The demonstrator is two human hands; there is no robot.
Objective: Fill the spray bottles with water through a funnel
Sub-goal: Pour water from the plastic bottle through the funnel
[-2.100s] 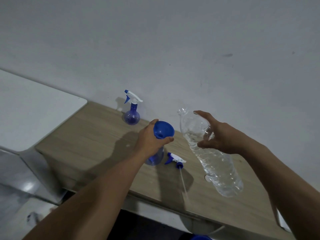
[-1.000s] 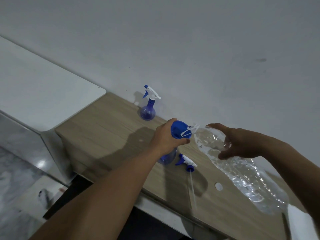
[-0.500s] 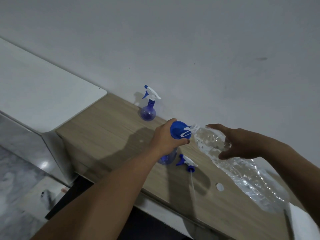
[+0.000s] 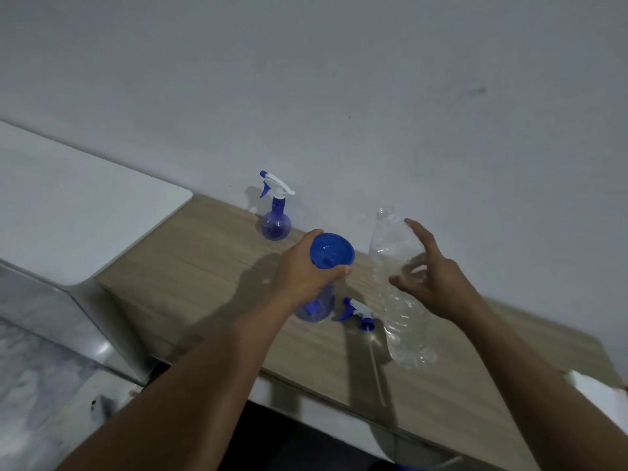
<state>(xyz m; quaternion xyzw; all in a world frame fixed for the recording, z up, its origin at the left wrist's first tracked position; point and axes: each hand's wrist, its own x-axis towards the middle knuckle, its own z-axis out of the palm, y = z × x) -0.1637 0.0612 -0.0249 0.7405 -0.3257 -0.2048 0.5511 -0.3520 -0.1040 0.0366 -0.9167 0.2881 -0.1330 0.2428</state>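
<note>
A blue funnel [image 4: 331, 249] sits in the neck of a small blue spray bottle [image 4: 316, 305] on the wooden table [image 4: 204, 266]. My left hand [image 4: 302, 271] is wrapped around the funnel's stem and the bottle's neck. A clear plastic water bottle [image 4: 404, 328] stands upright and uncapped just to the right, nearly empty. My right hand [image 4: 438, 280] is beside its upper half with fingers spread, partly behind it. The detached spray head [image 4: 356, 309] lies between the two bottles, and its thin tube [image 4: 375, 365] points toward me.
A second blue spray bottle [image 4: 276, 219] with its trigger head on stands at the back by the wall. A white surface [image 4: 68, 212] adjoins the table on the left. Something white [image 4: 605, 392] lies at the table's right edge.
The water bottle was tilted with its mouth over the funnel. It now stands upright on the table, and my right hand has opened off it. My left hand kept its hold.
</note>
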